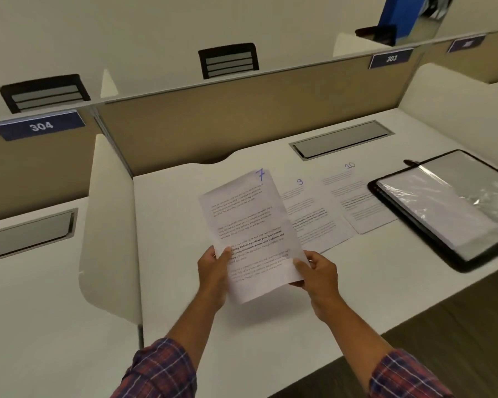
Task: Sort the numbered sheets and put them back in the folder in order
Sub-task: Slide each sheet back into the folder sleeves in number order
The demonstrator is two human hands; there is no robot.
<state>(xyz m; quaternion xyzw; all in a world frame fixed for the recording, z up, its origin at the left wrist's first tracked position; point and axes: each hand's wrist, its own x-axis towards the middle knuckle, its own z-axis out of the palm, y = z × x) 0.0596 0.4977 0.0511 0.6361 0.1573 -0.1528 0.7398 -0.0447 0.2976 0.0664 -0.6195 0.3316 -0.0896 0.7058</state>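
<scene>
— Sorting was judged under way: sheet 9 (314,216) and sheet 10 (354,196) were laid flat on the smooth white desk (184,225), just beside the open folder (469,265); nothing was seen filed.
— And sheet 7 (250,225)?
— It was pinched at its lower edge by the left hand (216,268) and right hand (316,271); thin, creased paper, while the folder's sleeve (443,208) was glossy
</scene>
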